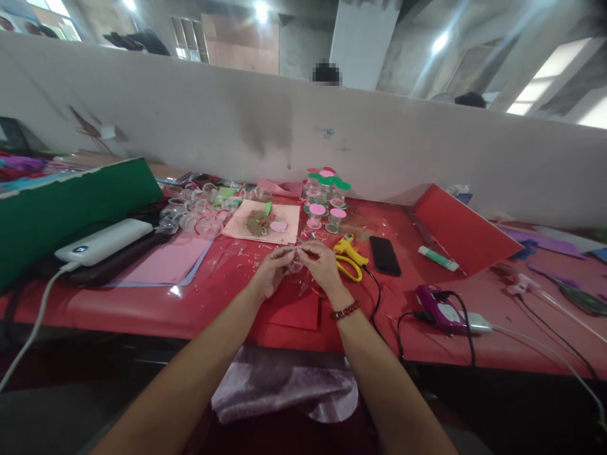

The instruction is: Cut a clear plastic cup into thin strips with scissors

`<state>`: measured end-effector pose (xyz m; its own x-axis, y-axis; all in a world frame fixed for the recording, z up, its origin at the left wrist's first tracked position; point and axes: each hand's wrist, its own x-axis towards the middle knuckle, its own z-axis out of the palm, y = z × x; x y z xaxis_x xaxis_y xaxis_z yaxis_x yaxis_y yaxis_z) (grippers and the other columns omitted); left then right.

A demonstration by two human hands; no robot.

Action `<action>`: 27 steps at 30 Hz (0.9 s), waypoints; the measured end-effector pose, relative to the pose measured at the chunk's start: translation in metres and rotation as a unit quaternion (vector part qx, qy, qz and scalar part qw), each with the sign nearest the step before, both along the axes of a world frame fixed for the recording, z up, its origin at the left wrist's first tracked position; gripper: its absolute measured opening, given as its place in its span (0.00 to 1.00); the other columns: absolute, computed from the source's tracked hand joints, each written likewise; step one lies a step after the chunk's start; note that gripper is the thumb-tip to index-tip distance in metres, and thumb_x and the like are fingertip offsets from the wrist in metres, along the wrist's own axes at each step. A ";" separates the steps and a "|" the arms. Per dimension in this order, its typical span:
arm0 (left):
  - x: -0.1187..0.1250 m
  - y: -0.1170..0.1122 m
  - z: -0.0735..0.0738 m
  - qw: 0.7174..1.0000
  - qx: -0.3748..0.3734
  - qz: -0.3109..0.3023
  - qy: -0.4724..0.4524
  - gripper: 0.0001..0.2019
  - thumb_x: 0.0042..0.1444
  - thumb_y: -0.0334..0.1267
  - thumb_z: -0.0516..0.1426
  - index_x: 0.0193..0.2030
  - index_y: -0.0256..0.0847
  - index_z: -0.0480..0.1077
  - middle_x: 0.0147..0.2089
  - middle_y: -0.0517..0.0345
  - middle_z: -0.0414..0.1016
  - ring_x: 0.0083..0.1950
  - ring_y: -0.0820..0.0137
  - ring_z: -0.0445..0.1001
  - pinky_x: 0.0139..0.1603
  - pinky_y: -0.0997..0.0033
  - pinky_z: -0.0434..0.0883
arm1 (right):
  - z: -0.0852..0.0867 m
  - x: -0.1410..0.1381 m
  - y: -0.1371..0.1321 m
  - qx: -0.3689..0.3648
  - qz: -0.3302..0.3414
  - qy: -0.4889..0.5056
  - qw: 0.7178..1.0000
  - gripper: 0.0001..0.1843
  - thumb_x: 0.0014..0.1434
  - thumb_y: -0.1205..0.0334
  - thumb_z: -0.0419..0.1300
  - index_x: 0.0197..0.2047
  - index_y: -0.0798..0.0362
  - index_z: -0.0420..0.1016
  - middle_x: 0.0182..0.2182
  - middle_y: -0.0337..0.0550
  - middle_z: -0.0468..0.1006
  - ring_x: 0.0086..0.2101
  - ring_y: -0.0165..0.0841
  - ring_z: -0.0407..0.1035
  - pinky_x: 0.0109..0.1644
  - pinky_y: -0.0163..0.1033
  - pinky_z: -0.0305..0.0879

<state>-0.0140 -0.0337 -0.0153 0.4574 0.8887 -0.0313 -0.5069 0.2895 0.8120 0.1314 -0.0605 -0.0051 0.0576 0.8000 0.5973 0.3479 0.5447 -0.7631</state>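
My left hand (275,270) and my right hand (322,262) meet over the front middle of the table, fingers pinched together. Between them shows part of a small transparent plastic cup (294,265); the fingers hide most of it. Under the hands lies a sheet of red card (296,313). Just right of my right hand is a yellow glue gun (351,251) with a black cord. Beyond the hands, transparent cups (326,205) with pink, red and green paper discs stand stacked. A pink paper sheet (237,230) carries brownish residue, scraps and a pink disc (279,225).
Loose transparent cups (199,212) are heaped at left, behind pink and blue paper (161,259). A white power bank (104,241) lies further left. Rightward are a black phone (385,256), a glue stick (439,258), a purple power strip (443,309) and trailing cords. A white partition (190,114) stands behind.
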 end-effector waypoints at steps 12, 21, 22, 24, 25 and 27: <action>0.000 0.002 -0.006 0.999 0.021 -0.013 0.029 0.15 0.40 0.36 0.68 0.37 0.36 0.77 0.27 0.59 0.73 0.25 0.77 0.66 0.30 0.74 0.64 | -0.002 -0.005 -0.002 0.022 -0.061 -0.044 0.997 0.08 0.56 0.64 0.57 0.32 0.52 0.78 0.31 0.41 0.76 0.34 0.32 0.70 0.40 0.36 0.65; 0.001 0.000 -0.003 1.000 0.020 -0.017 0.010 0.15 0.39 0.37 0.69 0.36 0.39 0.77 0.30 0.59 0.74 0.26 0.77 0.67 0.30 0.74 0.65 | -0.006 -0.002 0.003 0.009 -0.081 0.001 0.997 0.09 0.57 0.61 0.56 0.33 0.52 0.77 0.31 0.41 0.78 0.33 0.32 0.70 0.38 0.36 0.66; 0.001 0.001 -0.003 1.000 0.018 -0.014 0.007 0.14 0.39 0.37 0.69 0.36 0.39 0.77 0.30 0.60 0.74 0.26 0.78 0.67 0.31 0.74 0.65 | -0.004 -0.001 0.002 0.012 -0.070 0.001 0.997 0.09 0.57 0.61 0.56 0.33 0.52 0.78 0.32 0.42 0.78 0.33 0.32 0.71 0.39 0.36 0.67; 0.001 0.001 -0.003 1.000 0.016 -0.010 0.003 0.14 0.39 0.36 0.69 0.36 0.39 0.77 0.29 0.60 0.74 0.26 0.78 0.67 0.33 0.74 0.66 | -0.002 -0.001 0.000 0.024 -0.044 -0.004 0.999 0.08 0.57 0.62 0.57 0.35 0.51 0.78 0.34 0.43 0.79 0.35 0.33 0.72 0.41 0.37 0.68; 0.001 0.001 -0.003 1.000 0.014 -0.008 0.002 0.14 0.39 0.36 0.68 0.36 0.39 0.77 0.29 0.60 0.73 0.26 0.77 0.67 0.34 0.74 0.67 | -0.001 -0.001 -0.001 0.031 -0.033 -0.009 0.999 0.08 0.57 0.62 0.58 0.35 0.51 0.79 0.34 0.43 0.79 0.36 0.33 0.72 0.43 0.37 0.68; 0.001 0.001 -0.002 1.000 0.012 -0.006 0.002 0.14 0.40 0.36 0.68 0.36 0.38 0.77 0.28 0.60 0.73 0.27 0.77 0.68 0.36 0.72 0.68 | 0.000 0.000 -0.002 0.043 -0.022 -0.022 0.999 0.08 0.57 0.62 0.58 0.35 0.50 0.79 0.34 0.43 0.79 0.36 0.33 0.72 0.44 0.38 0.68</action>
<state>-0.0134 -0.0332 -0.0175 0.4681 0.8836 -0.0115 -0.5000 0.2756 0.8210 0.1309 -0.0624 -0.0048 0.0646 0.7429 0.6663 0.4051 0.5907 -0.6979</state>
